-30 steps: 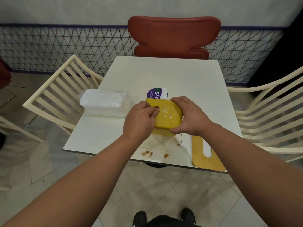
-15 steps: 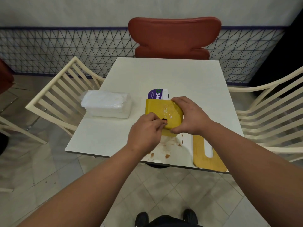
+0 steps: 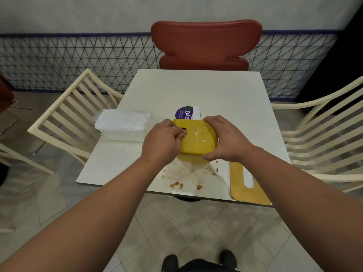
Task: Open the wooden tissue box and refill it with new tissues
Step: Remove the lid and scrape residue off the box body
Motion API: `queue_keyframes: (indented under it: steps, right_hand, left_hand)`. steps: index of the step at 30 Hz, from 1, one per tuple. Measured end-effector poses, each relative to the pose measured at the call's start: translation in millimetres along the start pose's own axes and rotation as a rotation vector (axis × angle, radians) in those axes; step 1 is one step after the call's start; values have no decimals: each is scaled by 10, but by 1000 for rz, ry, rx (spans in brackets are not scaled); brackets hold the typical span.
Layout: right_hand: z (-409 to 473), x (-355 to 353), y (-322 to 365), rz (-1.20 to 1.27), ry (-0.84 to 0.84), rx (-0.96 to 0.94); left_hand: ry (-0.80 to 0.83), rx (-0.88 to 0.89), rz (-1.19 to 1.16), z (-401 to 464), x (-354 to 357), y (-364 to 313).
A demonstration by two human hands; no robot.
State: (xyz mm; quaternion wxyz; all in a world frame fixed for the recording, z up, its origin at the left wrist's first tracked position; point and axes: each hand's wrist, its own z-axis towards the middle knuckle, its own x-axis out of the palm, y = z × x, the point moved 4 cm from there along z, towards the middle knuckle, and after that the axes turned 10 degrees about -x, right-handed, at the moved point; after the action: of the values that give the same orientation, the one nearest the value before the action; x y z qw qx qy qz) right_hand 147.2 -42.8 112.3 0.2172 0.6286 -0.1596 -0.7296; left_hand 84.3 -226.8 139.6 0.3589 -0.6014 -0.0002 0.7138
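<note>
While the right hand (image 3: 225, 140) grips the yellow tissue box (image 3: 198, 140) at the counter's (image 3: 196, 89) centre, the left hand (image 3: 163, 142), fingers curled, apparently pinches at its dark slot. Wrapped tissues (image 3: 123, 124) lie at 9 o'clock; the slotted lid (image 3: 247, 183) lies at 4 o'clock.

Tissue box (image 3: 196, 141): yellow wood, slight sheen. Lid (image 3: 238, 183): matt wood. Tissues (image 3: 123, 124): glossy plastic wrap. Bench (image 3: 196, 89): smooth, stained.
</note>
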Motion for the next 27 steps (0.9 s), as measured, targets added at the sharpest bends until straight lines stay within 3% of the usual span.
queue_keyframes:
  steps: [10, 16, 21, 27]
  right_hand:
    - [-53, -29, 9, 43, -11, 27]
    - [-16, -23, -7, 43, 14, 30]
    - [-32, -2, -55, 91, -24, 39]
    - [-42, 24, -77, 165, -90, 80]
  left_hand:
    - [154, 103, 73, 373, 123, -322]
    - [124, 27, 68, 445, 1, -85]
    - [160, 97, 57, 436, 114, -275]
    - [121, 4, 51, 512, -6, -26]
